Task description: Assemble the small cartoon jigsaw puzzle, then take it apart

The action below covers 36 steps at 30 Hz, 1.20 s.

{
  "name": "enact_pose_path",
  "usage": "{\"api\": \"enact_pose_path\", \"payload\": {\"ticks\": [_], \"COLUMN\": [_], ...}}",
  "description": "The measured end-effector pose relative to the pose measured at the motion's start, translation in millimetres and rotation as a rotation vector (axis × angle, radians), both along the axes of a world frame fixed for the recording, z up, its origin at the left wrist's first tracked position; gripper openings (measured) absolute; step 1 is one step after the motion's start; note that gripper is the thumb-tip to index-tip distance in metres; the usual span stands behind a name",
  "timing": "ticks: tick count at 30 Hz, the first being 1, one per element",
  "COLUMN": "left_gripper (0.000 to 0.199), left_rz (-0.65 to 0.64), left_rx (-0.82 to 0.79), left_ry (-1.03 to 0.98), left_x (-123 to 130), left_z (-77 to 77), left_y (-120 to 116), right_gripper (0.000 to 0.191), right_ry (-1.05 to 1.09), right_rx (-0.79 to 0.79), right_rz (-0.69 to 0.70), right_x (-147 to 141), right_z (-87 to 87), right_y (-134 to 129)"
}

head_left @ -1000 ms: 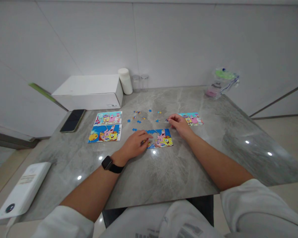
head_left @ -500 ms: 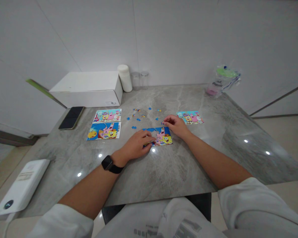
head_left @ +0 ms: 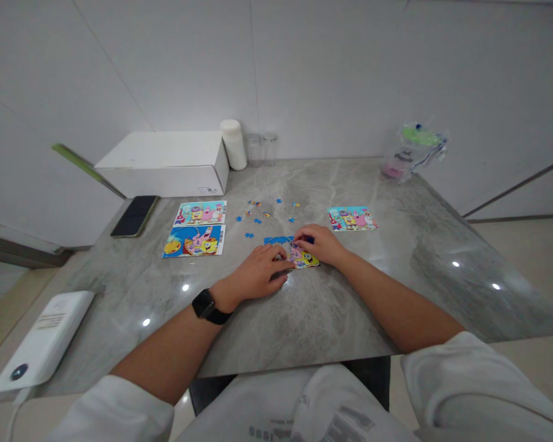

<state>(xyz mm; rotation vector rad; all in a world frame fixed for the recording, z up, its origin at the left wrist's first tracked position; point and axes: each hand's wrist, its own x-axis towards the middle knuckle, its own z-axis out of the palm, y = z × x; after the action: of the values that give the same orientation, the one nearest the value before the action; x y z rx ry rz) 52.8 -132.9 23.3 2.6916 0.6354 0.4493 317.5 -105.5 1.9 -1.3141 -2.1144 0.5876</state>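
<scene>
SpongeBob jigsaw [head_left: 306, 259]: laid flat at the near middle of the grey marbled table [head_left: 332, 319], its left and far right parts covered by the hands.
Left hand [head_left: 258, 271]: rested at the jigsaw's left side, fingers bent, thumb set apart from the index finger; whether a piece is pinched cannot be told.
Right hand [head_left: 321, 244]: poised at the far right part, fingertips gathered close over the picture; any piece between them is hidden.
Loose puzzle pieces [head_left: 257, 221]: scattered just beyond the jigsaw, mostly blue, some yellow.
Picture cards [head_left: 201, 240]: placed to the left, one directly beyond the other; the nearer one is printed with a blue SpongeBob scene.
Light-blue SpongeBob picture [head_left: 352, 219]: laid flat on the right, well clear of the right hand.
Smartwatch [head_left: 204, 304]: worn on the left wrist.
Far left: a smartphone [head_left: 135, 216] is seen beside a white box [head_left: 161, 150], with a white bottle [head_left: 233, 145] stood at the box's right end.
Far right: a clear plastic bag [head_left: 410, 156] is spotted by the wall.
</scene>
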Motion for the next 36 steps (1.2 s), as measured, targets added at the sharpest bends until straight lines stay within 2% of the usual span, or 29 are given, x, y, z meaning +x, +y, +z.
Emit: {"api": "enact_pose_path", "payload": {"ticks": [13, 36], "left_gripper": [0.034, 0.034], "left_rz": [-0.007, -0.013], "left_rx": [-0.014, -0.006], "left_ry": [-0.014, -0.009], "left_x": [-0.3, 0.3], "left_z": [-1.6, 0.6], "left_y": [0.6, 0.4], "right_gripper": [0.008, 0.01], "right_ry": [-0.079, -0.201], "right_rx": [0.025, 0.133], "right_rz": [0.038, -0.002], "right_x": [-1.6, -2.2], "right_z": [-1.7, -9.0], "right_y": [0.2, 3.3]}}
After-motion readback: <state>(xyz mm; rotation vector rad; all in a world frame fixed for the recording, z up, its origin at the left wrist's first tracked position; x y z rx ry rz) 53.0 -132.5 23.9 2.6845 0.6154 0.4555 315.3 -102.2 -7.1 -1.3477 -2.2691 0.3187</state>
